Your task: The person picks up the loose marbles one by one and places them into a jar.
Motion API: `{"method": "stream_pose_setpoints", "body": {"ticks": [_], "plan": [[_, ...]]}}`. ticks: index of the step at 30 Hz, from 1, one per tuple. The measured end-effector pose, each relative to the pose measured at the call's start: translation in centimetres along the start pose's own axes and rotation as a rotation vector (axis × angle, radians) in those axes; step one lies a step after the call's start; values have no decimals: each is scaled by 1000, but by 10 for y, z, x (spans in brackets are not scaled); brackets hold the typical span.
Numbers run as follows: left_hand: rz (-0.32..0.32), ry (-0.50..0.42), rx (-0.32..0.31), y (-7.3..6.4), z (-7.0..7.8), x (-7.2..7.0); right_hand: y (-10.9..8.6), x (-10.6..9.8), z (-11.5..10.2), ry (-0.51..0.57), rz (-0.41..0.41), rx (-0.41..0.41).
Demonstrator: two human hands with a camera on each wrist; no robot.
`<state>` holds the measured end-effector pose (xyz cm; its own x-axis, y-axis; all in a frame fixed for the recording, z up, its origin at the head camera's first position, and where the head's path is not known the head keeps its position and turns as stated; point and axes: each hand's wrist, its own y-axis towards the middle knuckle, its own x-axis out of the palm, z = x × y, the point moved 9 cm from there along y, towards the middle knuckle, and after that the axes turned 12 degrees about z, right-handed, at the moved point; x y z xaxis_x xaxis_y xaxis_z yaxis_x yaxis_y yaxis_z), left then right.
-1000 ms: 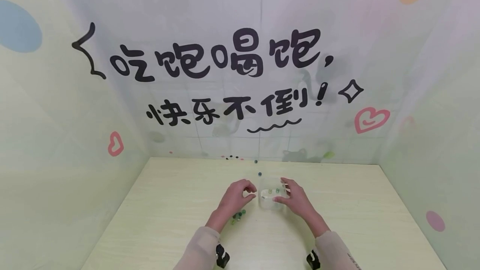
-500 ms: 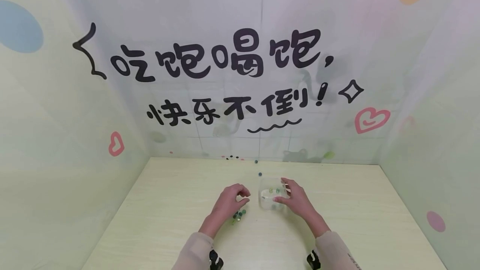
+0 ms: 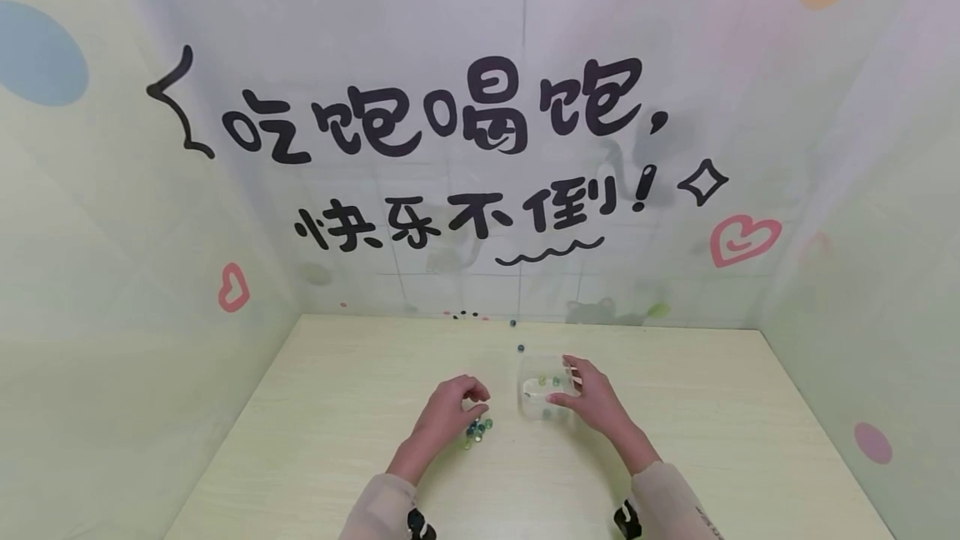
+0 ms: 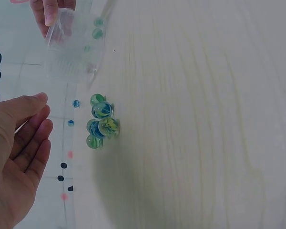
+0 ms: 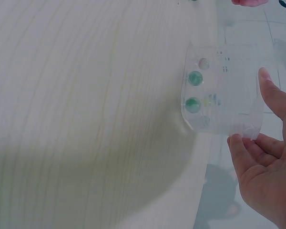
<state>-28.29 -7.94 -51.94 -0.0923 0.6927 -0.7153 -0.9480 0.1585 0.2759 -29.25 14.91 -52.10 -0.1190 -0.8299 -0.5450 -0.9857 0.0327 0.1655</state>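
Observation:
My left hand (image 3: 444,411) hovers beside a small cluster of glass marbles (image 3: 478,433), its thumb and fingers loosely bent with nothing between them. In the left wrist view the clustered marbles, such as a blue-streaked marble (image 4: 103,110), are clear with green, blue and yellow swirls. To the right, my right hand (image 3: 598,403) grips a clear plastic box (image 3: 529,408) by its wall, with thumb and fingers on its rim. Several marbles lie inside the box, a green marble (image 5: 193,105) among them in the right wrist view.
Two loose dark blue marbles lie behind the box: a nearer marble (image 3: 521,348) and a farther marble (image 3: 513,323) at the table's back edge. A pale wood table (image 3: 360,373) is enclosed by printed fabric walls (image 3: 450,23) at the back and both sides.
My left hand has moved from beside the box leftward and nearer to me, toward the marble cluster. The right hand and the box have stayed in place.

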Motion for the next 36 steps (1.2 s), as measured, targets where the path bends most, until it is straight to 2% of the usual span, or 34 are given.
{"method": "stream_pose_setpoints", "body": {"ticks": [12, 19, 30, 36], "plan": [[-3, -4, -23, -12, -14, -5, 2, -1, 0, 20, 11, 3], [-15, -5, 6, -19, -17, -7, 1, 0, 0, 15, 6, 0], [-37, -4, -30, -29, -26, -8, 1, -2, -2, 10, 2, -7], [-45, -26, -13, -34, -29, -7, 2, -2, -2, 10, -1, 3]]}}
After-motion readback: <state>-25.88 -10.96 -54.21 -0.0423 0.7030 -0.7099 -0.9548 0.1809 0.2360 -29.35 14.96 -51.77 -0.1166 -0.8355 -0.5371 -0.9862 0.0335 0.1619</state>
